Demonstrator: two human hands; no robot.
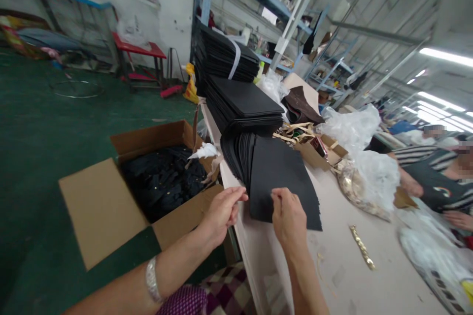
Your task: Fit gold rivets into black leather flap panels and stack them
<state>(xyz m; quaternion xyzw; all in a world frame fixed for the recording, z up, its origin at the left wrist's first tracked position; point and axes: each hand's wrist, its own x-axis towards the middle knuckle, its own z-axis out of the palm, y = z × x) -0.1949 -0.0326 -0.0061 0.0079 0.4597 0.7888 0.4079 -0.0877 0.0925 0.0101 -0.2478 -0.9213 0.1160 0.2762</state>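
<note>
Black flat sheets (283,177) lie fanned in an overlapping row at the table's near left edge, the top one facing up. Above its lower part is my right hand (290,216), thumb and fingertips pinched together. My left hand (223,211) is just left of the sheets, over the table edge, its fingers also closed with the thumb against them. Whatever either pinch holds, if anything, is too small to make out. Behind the fanned row rises a stack of black sheets (251,98), and farther back a bundle (225,54) tied with a white strap.
On the floor at left stands an open cardboard box (107,211) filled with black pieces. The pale table (340,251) holds a gold chain strip (362,247), a small carton (314,152) and clear plastic bags (377,177). A co-worker (436,172) sits across at right.
</note>
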